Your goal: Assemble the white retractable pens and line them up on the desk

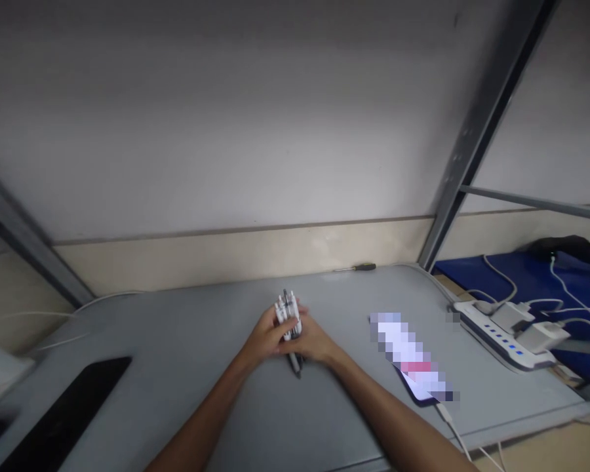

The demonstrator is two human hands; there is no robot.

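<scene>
While over a grey tabletop (201,321), left hand (265,335) and right hand (315,341) in joint grip around several pens (290,313).

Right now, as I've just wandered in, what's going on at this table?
A person is holding a bundle of pens in both bare hands, the left hand and right hand close together over the gray tabletop. Most of the pens look white, with some dark parts. Off to the right lie a lit phone with a cable at its near end and a power strip. A screwdriver lies along the back edge.
</scene>
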